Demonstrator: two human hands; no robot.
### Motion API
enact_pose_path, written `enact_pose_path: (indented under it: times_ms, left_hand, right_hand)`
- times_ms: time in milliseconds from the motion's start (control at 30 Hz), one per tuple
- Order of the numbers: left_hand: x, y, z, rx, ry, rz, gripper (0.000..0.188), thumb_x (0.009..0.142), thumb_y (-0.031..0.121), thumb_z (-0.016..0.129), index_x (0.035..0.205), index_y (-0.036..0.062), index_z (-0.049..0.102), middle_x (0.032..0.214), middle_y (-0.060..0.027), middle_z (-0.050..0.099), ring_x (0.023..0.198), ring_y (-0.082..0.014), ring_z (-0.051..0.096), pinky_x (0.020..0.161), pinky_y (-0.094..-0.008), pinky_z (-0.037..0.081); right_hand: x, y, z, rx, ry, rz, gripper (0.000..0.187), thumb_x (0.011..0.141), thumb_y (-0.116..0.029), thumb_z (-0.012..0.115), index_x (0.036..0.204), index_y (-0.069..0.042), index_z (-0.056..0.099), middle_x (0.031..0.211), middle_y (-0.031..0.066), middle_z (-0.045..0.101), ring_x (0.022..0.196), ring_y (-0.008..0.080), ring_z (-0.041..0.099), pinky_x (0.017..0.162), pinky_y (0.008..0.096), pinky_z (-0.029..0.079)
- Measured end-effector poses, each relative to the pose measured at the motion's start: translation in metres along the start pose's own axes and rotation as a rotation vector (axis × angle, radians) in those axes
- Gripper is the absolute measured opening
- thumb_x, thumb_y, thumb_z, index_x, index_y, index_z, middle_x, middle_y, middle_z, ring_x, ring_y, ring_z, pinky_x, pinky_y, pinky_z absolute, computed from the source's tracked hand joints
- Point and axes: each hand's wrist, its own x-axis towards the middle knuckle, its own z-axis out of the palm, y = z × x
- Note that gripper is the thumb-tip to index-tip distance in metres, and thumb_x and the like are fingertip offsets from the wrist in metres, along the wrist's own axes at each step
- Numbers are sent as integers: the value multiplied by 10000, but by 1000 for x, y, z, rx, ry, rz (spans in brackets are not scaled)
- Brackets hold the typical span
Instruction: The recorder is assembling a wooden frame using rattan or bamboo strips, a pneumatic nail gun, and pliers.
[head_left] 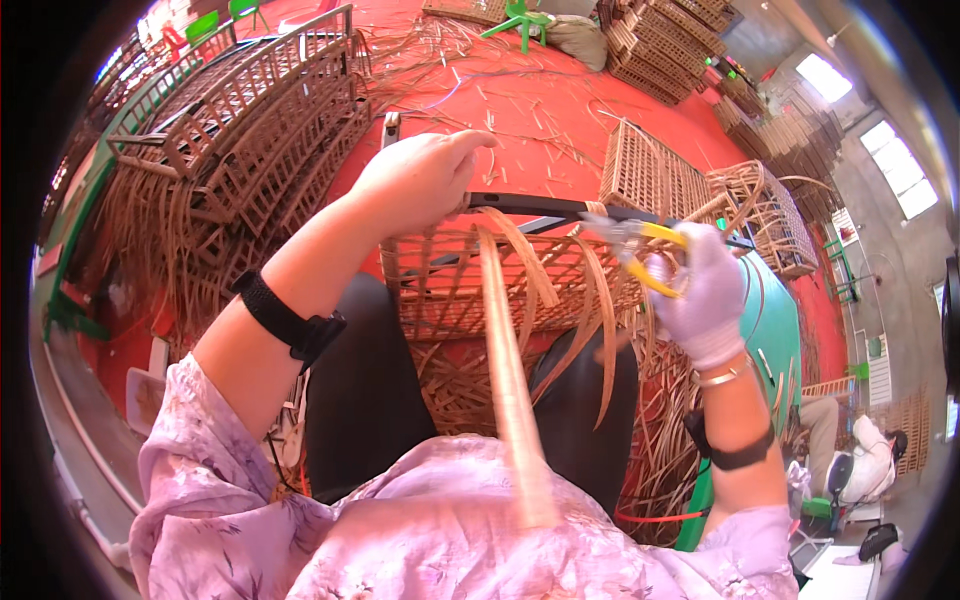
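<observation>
Across my lap lies a woven basket-like piece (450,270) with a black frame bar (540,205) along its top. My bare left hand (425,180) is closed over the left end of that bar, index finger stretched out, the other fingers mostly hidden. In a pale glove, my right hand (703,295) grips yellow-handled snips (640,250), whose blurred metal jaws lie by the bar. A long pale tan strip (508,370) runs from the bar down toward my chest. Shorter curled strips (603,320) hang over the bar between my hands.
Woven frames (250,130) are stacked at the left, with more stacks (665,45) far off. A woven panel (650,170) stands ahead to the right. Cut strips litter the red floor (520,110). A green stool (520,25) is ahead; another person (870,460) sits at the right.
</observation>
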Motion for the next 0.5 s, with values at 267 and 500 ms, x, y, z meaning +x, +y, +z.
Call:
enact_pose_path:
  times_ms: [267, 500]
  left_hand:
    - [-2, 1, -2, -24, -27, -10, 276, 979, 162, 460, 1232, 119, 563, 739, -124, 637, 763, -335, 632, 698, -449, 494]
    - [-4, -1, -1, 1, 3, -20, 286, 963, 149, 472, 1232, 119, 564, 723, -133, 632, 744, -339, 630, 675, -460, 489]
  right_hand:
    - [26, -17, 56, -51, -140, -73, 390, 740, -178, 712, 1073, -38, 564, 925, 170, 604, 796, 366, 627, 699, 455, 516]
    - [29, -24, 65, -75, -145, -50, 405, 762, -249, 725, 1077, -42, 579, 941, 164, 606, 818, 358, 633, 722, 445, 515]
